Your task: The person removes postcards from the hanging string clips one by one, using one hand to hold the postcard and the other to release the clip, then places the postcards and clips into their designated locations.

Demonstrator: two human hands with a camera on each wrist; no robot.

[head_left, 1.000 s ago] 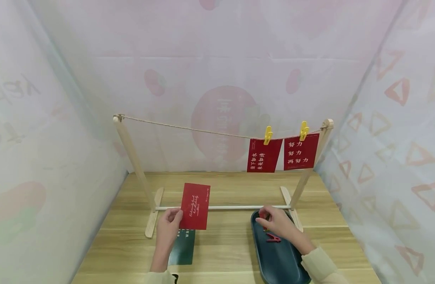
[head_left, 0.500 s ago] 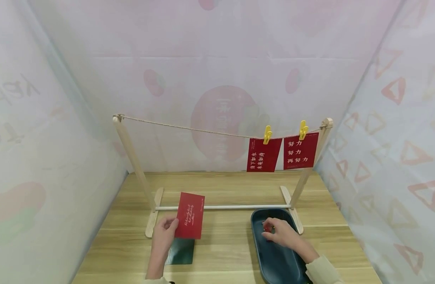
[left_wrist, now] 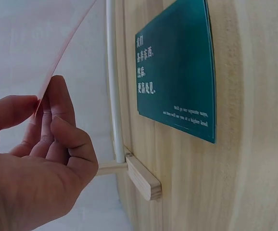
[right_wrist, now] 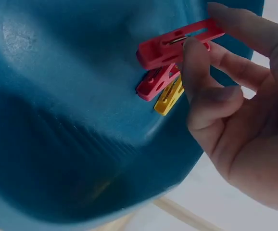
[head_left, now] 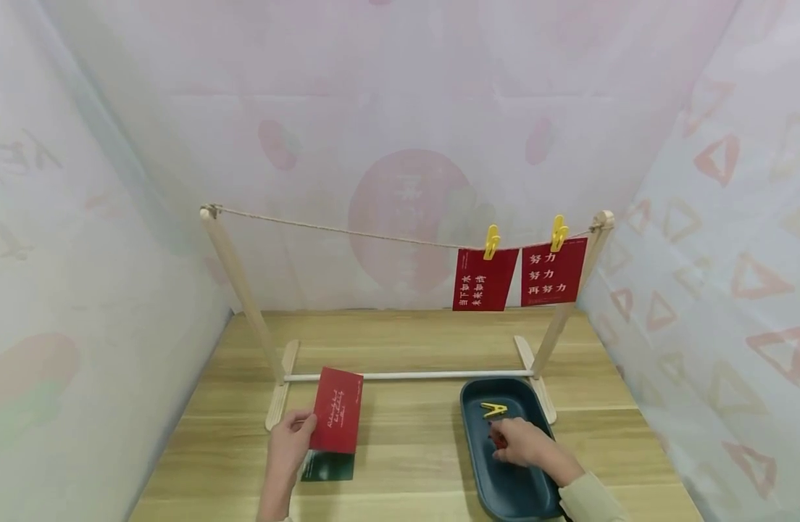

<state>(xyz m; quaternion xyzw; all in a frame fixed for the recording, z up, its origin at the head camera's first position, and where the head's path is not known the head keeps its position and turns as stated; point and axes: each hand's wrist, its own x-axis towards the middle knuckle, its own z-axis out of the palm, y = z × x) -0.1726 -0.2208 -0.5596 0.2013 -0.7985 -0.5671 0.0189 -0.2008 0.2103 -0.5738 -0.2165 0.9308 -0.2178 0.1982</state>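
Note:
My left hand (head_left: 288, 444) pinches a red card (head_left: 338, 412) with white script by its edge, thumb against fingers. Under that card, a dark green card (left_wrist: 177, 72) with white writing lies on the wooden table; the head view shows only part of it. Over a dark blue tray (head_left: 514, 496), my right hand (head_left: 527, 446) pinches a red clothespin (right_wrist: 177, 42) between thumb and fingers. Below it in the tray are a second red clothespin (right_wrist: 157, 83) and a yellow clothespin (right_wrist: 169, 98).
Behind the hands stands a wooden rack (head_left: 240, 290) with a cord (head_left: 348, 232) strung across its top. Two red cards hang at the right, one (head_left: 485, 283) beside the other (head_left: 553, 272), each under a yellow clothespin. A white rod (head_left: 413, 375) joins the rack's feet.
The left hand has moved the red card down and leftward. My right hand has come nearer along the tray with a red clothespin, and the yellow clothespin now shows.

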